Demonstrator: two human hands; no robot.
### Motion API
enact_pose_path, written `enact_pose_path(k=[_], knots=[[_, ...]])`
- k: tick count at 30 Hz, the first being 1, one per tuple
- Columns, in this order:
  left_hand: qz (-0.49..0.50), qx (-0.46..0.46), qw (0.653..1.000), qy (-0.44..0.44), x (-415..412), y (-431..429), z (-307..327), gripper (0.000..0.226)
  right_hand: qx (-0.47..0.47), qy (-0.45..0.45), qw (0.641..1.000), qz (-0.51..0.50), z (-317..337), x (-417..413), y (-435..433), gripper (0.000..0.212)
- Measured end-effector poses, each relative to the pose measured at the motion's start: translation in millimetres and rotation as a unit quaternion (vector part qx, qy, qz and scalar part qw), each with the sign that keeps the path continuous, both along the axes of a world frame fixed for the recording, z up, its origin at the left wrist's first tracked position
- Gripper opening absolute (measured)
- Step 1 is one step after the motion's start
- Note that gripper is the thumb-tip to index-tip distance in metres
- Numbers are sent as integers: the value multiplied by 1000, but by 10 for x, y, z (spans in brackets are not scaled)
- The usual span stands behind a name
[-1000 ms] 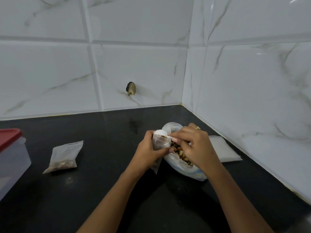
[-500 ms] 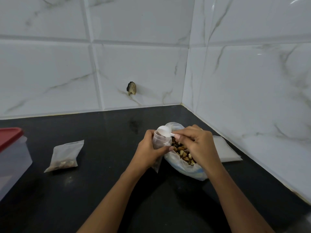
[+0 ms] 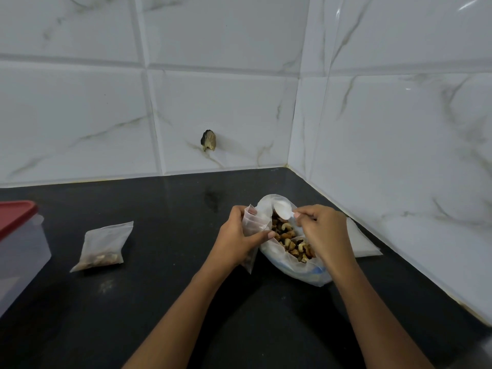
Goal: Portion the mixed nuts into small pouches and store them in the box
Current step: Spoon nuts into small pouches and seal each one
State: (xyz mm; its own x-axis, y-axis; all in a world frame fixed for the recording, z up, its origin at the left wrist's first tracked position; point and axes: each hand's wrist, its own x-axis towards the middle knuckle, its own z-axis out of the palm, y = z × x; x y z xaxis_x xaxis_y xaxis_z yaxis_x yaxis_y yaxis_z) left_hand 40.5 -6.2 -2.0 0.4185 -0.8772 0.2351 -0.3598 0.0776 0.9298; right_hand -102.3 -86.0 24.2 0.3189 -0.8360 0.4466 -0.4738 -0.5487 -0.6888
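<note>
On the black worktop [image 3: 159,302], near the tiled corner: open bag [image 3: 300,270] of mixed nuts [image 3: 288,239]. Left hand [image 3: 235,237] grips a small pouch [image 3: 254,219], held upright against the bag's left side. Right hand [image 3: 323,231] pinches a white spoon [image 3: 282,210], its bowl raised over the nuts. Filled pouch [image 3: 102,246] lies well apart to the left; clear box [image 3: 21,251] with red lid [image 3: 14,215] at the left edge; flat pale packet [image 3: 363,243] behind the right hand

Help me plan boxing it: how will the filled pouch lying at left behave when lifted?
The filled pouch is thin film, probably floppy. Its nuts bunch at the near end, so it likely sags there. Probably light.
</note>
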Motion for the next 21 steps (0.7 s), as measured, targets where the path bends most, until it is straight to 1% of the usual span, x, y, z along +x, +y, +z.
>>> enact_pose_path(k=[2,4,7,10,12,13,14,15,16,17,18,20,21], knots=[[3,2,1000,-4,0,-1,-1,47,-43,130,991,-16,-48,33,-15,28],[2,2,1000,-6,0,-7,-6,45,-64,241,968,-38,-68,84,-15,30],[5,0,1000,-13,-6,-3,1,41,-74,351,932,-54,8,145,11,27],[9,3,1000,-15,2,-4,-2,43,-90,422,901,-42,136,163,45,25],[12,5,1000,-12,15,-5,2,44,-106,420,901,-41,216,202,66,30],[14,5,1000,-11,25,-6,6,45,-107,396,911,-34,270,242,76,33],[17,5,1000,-7,41,-4,10,46,-88,353,931,-11,325,291,82,35],[23,3,1000,1,61,-4,17,47,-50,299,952,29,394,348,94,34],[32,-2,999,14,89,-4,21,50,0,246,966,79,455,412,109,33],[43,-9,999,29,117,-1,30,53,44,209,968,130,510,476,140,31],[55,-17,997,42,147,3,38,54,65,201,963,169,539,538,166,28],[76,-30,995,55,202,20,52,51,73,194,955,211,514,636,194,22],[84,-32,994,60,226,29,54,50,85,173,955,225,478,663,194,19]])
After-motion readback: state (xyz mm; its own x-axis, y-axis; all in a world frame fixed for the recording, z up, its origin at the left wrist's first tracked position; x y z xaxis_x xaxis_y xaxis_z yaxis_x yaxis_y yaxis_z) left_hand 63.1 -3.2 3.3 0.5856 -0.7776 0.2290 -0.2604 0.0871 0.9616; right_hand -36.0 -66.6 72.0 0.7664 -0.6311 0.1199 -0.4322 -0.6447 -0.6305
